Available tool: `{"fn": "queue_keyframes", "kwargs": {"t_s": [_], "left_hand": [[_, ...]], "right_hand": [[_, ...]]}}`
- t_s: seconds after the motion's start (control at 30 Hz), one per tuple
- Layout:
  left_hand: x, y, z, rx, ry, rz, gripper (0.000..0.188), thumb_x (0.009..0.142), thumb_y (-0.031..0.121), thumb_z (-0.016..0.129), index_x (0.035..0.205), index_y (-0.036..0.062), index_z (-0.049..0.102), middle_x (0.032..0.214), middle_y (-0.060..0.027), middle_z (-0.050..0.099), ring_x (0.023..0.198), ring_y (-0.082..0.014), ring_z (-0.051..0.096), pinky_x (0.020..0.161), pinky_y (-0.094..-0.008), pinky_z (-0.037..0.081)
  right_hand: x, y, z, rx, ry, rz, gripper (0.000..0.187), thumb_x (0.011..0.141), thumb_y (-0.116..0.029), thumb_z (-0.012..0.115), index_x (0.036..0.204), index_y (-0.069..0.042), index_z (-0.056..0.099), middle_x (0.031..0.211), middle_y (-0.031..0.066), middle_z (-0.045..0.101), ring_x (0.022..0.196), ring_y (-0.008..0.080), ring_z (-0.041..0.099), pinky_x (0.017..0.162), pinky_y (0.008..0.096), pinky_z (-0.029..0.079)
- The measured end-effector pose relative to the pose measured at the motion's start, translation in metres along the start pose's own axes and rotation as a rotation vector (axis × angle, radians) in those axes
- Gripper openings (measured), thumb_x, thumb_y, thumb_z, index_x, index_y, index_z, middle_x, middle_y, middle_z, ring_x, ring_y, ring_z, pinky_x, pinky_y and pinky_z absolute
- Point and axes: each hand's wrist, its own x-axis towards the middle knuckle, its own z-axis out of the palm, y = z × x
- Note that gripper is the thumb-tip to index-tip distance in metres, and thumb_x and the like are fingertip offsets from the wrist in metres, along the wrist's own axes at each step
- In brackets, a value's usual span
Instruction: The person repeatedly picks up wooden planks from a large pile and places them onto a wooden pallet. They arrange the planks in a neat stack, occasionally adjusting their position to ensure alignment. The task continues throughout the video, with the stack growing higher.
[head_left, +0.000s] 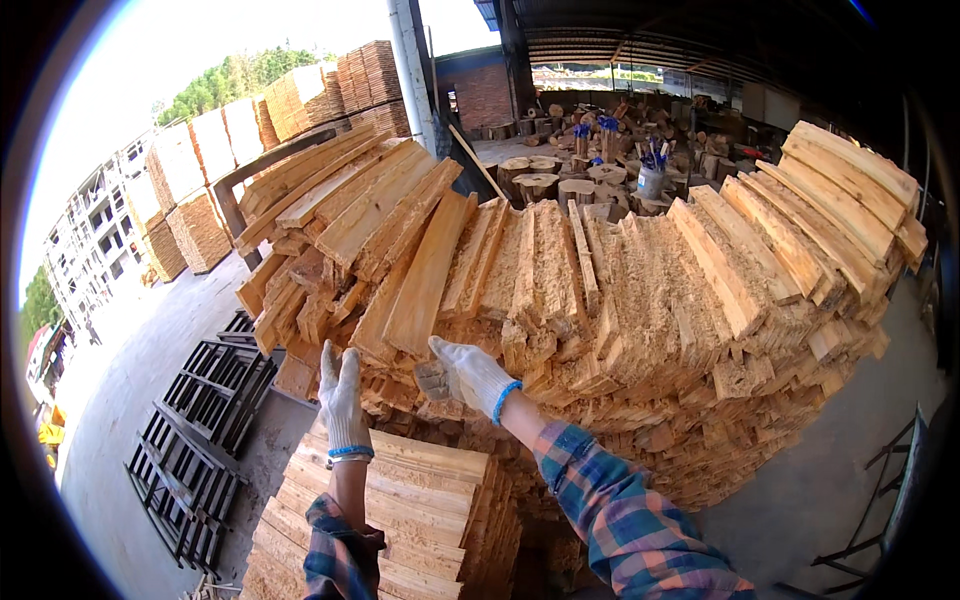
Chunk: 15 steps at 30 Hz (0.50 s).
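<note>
Both my hands wear white knit gloves with blue cuffs. My left hand [344, 402] is raised with its fingers apart and nothing in it, in front of the left end of a big pile of rough-sawn boards [640, 290]. My right hand [470, 378] hangs just below the near end of a wide plank [432, 275] that lies tilted on the pile. Its thumb and fingers stand apart, and its palm side looks dirty. Whether the right fingertips touch the boards, I cannot tell. Below my hands sits a lower, neater stack of boards [385, 500].
Black metal racks [205, 420] lie on the concrete floor at left. Tall lumber stacks [200, 235] stand behind them. A pale post [412, 75] rises behind the pile. Log stumps [537, 187] and a bucket [651, 182] are beyond. A metal frame [890, 500] stands at right.
</note>
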Motion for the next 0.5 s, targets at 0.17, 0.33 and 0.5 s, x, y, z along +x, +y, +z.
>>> {"fn": "queue_keyframes", "kwargs": {"t_s": [0.17, 0.33, 0.5], "left_hand": [[0.031, 0.005, 0.056, 0.383, 0.16, -0.149, 0.078, 0.086, 0.048, 0.069, 0.145, 0.0059, 0.041, 0.143, -0.0139, 0.048, 0.129, -0.024, 0.046, 0.106, -0.0351, 0.035], [0.047, 0.023, 0.033, 0.889, 0.138, 0.322, 0.079, 0.082, 0.045, 0.072, 0.144, 0.0069, 0.043, 0.139, -0.0202, 0.051, 0.128, -0.0374, 0.048, 0.107, -0.0449, 0.037], [0.102, 0.073, 0.12, 1.632, 0.104, 0.795, 0.081, 0.079, 0.047, 0.072, 0.144, 0.0087, 0.043, 0.143, -0.0173, 0.047, 0.136, -0.0385, 0.038, 0.114, -0.05, 0.027]], "right_hand": [[0.024, -0.013, 0.001, -0.58, 0.016, -0.213, 0.053, 0.095, -0.047, 0.058, 0.117, 0.001, 0.063, 0.108, 0.0112, 0.07, 0.093, 0.0226, 0.067, 0.081, 0.0359, 0.053], [0.016, -0.068, -0.009, -1.495, 0.241, -0.469, 0.055, 0.096, -0.048, 0.054, 0.125, -0.001, 0.056, 0.113, 0.0199, 0.066, 0.1, 0.0299, 0.064, 0.084, 0.0422, 0.05], [0.03, -0.093, -0.04, -1.955, 0.439, -0.759, 0.072, 0.096, -0.053, 0.048, 0.143, 0.001, 0.037, 0.129, 0.0208, 0.055, 0.115, 0.0294, 0.056, 0.095, 0.0422, 0.044]]}}
